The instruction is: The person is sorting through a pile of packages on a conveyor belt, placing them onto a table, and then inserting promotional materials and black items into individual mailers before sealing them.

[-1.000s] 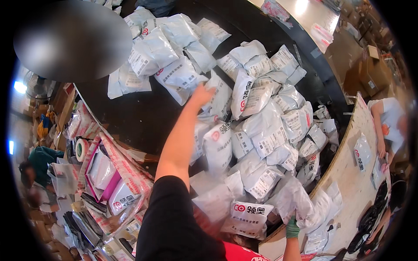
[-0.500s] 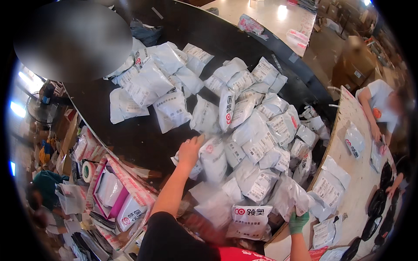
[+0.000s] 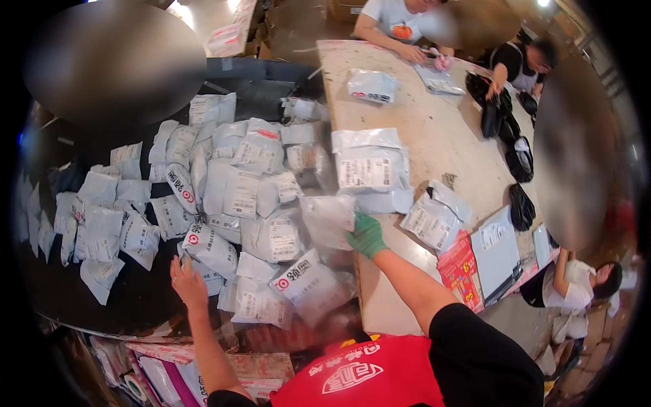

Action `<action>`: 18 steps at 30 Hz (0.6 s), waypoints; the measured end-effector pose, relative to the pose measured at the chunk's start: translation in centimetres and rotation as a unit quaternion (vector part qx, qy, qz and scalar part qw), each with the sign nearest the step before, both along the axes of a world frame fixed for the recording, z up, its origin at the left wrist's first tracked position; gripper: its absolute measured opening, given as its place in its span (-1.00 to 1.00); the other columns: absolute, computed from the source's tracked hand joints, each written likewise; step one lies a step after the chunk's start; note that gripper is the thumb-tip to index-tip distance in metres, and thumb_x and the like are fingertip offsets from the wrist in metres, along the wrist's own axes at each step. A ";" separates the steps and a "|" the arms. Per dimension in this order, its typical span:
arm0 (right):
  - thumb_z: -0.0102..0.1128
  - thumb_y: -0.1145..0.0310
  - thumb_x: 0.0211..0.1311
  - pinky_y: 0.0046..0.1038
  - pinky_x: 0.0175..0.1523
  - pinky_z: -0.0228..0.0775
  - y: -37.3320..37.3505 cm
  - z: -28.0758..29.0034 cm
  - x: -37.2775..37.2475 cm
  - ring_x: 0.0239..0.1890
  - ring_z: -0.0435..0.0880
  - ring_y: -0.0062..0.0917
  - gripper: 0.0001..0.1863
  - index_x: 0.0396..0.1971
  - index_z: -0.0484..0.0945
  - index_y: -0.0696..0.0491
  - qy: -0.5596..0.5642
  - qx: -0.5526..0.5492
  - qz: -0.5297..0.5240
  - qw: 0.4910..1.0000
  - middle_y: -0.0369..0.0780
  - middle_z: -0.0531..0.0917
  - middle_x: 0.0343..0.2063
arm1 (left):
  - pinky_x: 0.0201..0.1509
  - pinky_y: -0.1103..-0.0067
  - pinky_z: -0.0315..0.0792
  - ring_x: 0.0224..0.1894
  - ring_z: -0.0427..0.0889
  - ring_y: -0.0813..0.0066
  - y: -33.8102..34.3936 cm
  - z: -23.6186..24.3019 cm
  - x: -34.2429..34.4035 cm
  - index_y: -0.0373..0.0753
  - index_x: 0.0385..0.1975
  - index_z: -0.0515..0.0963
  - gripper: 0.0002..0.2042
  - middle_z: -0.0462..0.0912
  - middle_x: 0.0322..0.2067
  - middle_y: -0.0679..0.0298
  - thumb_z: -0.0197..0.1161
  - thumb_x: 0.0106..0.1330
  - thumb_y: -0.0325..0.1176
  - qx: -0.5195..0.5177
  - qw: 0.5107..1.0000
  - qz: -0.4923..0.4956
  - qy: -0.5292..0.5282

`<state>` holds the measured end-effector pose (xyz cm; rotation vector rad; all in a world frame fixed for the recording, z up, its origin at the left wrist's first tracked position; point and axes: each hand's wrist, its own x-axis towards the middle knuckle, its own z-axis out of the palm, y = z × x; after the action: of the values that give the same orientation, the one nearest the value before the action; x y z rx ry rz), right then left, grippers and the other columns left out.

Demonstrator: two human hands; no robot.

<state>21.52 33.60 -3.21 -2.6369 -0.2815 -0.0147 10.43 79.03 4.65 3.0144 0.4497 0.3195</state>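
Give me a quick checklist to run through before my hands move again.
1. Right hand in its green glove, gripping the pale translucent plastic bag: ok.
2. Bare left hand clear of the white plastic mailer with black-and-red print: cannot tell; its fingers are very close.
3. White plastic mailers spread singly on the flat black surface: not ok; many overlap in a heap.
4. Labelled white mailer on the pale scuffed tabletop, label up: ok.
5. Bag's contents identifiable: cannot tell.
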 end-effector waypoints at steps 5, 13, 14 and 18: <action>0.30 0.28 0.11 -0.49 -0.20 0.48 1.5 4.8 -4.1 -0.24 0.62 -0.57 -0.62 -0.08 0.56 0.11 0.238 0.546 -0.124 0.793 -0.24 0.66 -0.23 | 0.10 0.50 0.39 0.09 0.48 0.41 -13.7 -1.1 -5.9 -0.37 0.16 0.36 -0.58 0.52 0.03 0.13 0.15 0.30 -0.48 -0.559 0.829 -0.021 0.006; 0.26 0.47 0.15 -0.59 -0.22 0.45 -5.9 15.3 -14.8 -0.26 0.57 -0.70 -0.65 -0.02 0.56 0.14 0.383 0.502 -0.119 0.766 -0.32 0.66 -0.26 | 0.21 0.50 0.28 0.20 0.35 0.37 -27.5 1.0 -5.4 -0.36 0.34 0.03 -0.21 0.33 0.20 0.07 0.31 0.14 -0.34 -0.791 0.564 -0.061 0.230; 0.27 0.46 0.15 -0.60 -0.23 0.45 -6.7 15.5 -15.2 -0.27 0.57 -0.70 -0.64 -0.02 0.56 0.14 0.385 0.511 -0.116 0.760 -0.32 0.66 -0.27 | 0.20 0.50 0.27 0.16 0.38 0.38 -28.3 1.1 -5.0 -0.37 0.34 0.02 -0.11 0.37 0.16 0.10 0.39 0.02 -0.32 -0.797 0.567 -0.098 0.181; 0.33 0.34 0.13 -0.61 -0.31 0.42 -8.1 12.8 -15.7 -0.43 0.56 -0.70 -0.61 -0.03 0.56 0.11 0.338 0.544 -0.050 0.766 -0.32 0.66 -0.39 | 0.14 0.43 0.37 0.07 0.49 0.34 -29.4 2.0 -4.0 -0.36 0.14 0.31 -0.34 0.50 0.02 0.16 0.40 -0.02 -0.41 -0.774 0.585 -0.114 0.215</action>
<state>5.84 25.53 9.57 -1.3443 0.1190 0.5558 6.40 49.65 6.65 1.2690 0.1369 -0.5823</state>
